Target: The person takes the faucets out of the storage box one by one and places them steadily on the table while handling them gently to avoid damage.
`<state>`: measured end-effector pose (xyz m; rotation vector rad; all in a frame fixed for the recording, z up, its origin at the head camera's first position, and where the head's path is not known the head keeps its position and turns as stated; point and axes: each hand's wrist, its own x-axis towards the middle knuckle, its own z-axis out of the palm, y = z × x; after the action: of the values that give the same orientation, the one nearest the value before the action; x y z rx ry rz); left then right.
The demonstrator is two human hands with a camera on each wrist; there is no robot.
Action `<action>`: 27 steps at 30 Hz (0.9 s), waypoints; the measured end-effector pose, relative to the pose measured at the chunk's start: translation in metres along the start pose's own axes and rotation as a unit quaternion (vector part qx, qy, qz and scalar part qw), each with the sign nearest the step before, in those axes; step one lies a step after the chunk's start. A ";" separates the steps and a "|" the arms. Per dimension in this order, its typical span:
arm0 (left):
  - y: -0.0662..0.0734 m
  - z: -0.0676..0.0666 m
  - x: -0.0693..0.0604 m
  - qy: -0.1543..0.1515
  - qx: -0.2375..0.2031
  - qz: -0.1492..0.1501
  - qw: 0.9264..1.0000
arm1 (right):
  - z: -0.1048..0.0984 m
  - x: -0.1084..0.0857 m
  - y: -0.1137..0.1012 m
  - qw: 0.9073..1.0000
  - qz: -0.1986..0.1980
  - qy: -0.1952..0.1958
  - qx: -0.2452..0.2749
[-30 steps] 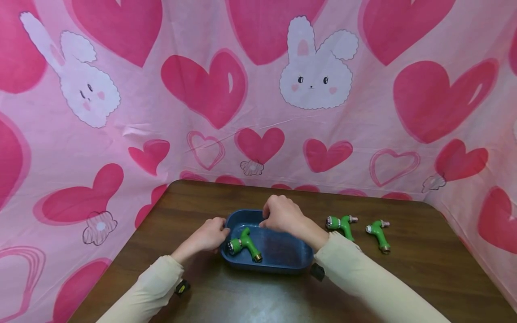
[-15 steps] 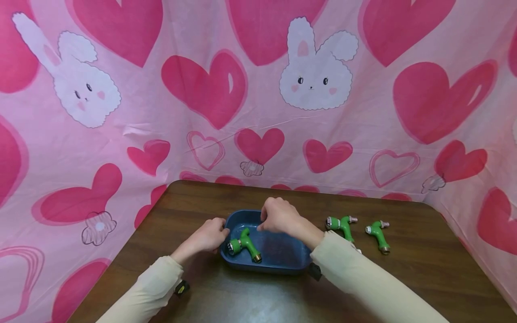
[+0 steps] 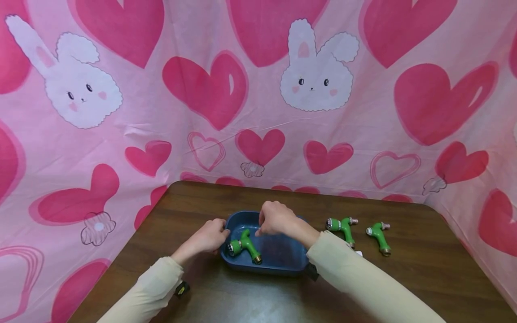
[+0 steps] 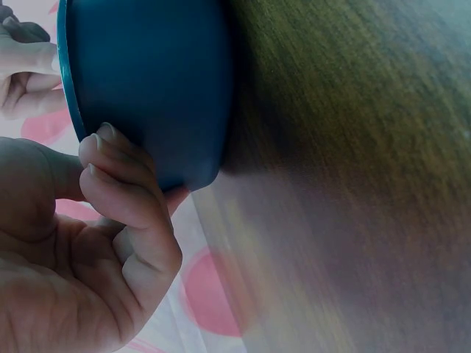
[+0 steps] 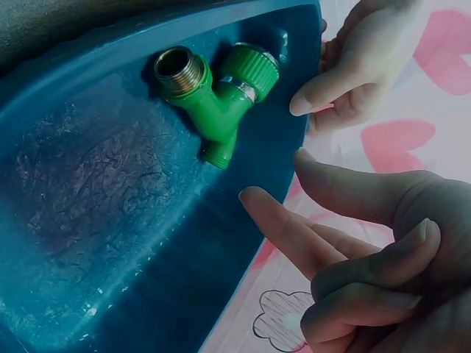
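Note:
A green faucet [image 3: 248,246] with a ribbed knob and a brass threaded end lies in the left part of a blue tub [image 3: 282,253]. My left hand [image 3: 208,236] pinches the tub's left rim, thumb over the edge and curled fingers against the outer wall, as the left wrist view shows. Above the tub, my right hand [image 3: 276,218] reaches in from the right. In the right wrist view that hand [image 5: 368,250] holds nothing: thumb and index finger are stretched and apart, the other fingers bent, close to the faucet [image 5: 213,107] without touching it.
Two more green faucets, one with a large silver-ended knob [image 3: 343,228] and a slimmer one [image 3: 378,237], lie on the brown wooden table [image 3: 202,197] right of the tub. A small white piece [image 3: 358,254] shows beside my right sleeve. A pink heart-patterned cloth [image 3: 258,112] hangs behind.
My right hand has moved slightly left and lower over the tub, towards the faucet. The left hand has stayed at the rim, and the tub and faucets lie as before.

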<state>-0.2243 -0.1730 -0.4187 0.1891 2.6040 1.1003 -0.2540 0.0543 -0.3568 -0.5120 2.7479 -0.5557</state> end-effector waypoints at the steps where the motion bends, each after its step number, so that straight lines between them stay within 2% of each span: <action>1: 0.000 0.000 0.000 0.000 0.000 0.000 1.000 | 0.001 0.001 0.000 1.000 0.002 -0.002 -0.002; 10: -0.001 0.000 -0.001 -0.003 -0.001 -0.001 1.000 | 0.008 0.006 0.002 1.000 -0.003 -0.016 0.004; 27: -0.001 0.000 0.000 -0.002 0.002 -0.005 1.000 | 0.015 0.012 -0.004 0.999 0.011 -0.046 0.012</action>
<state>-0.2245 -0.1731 -0.4194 0.1787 2.6017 1.0902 -0.2581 0.0410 -0.3709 -0.4875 2.6542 -0.5442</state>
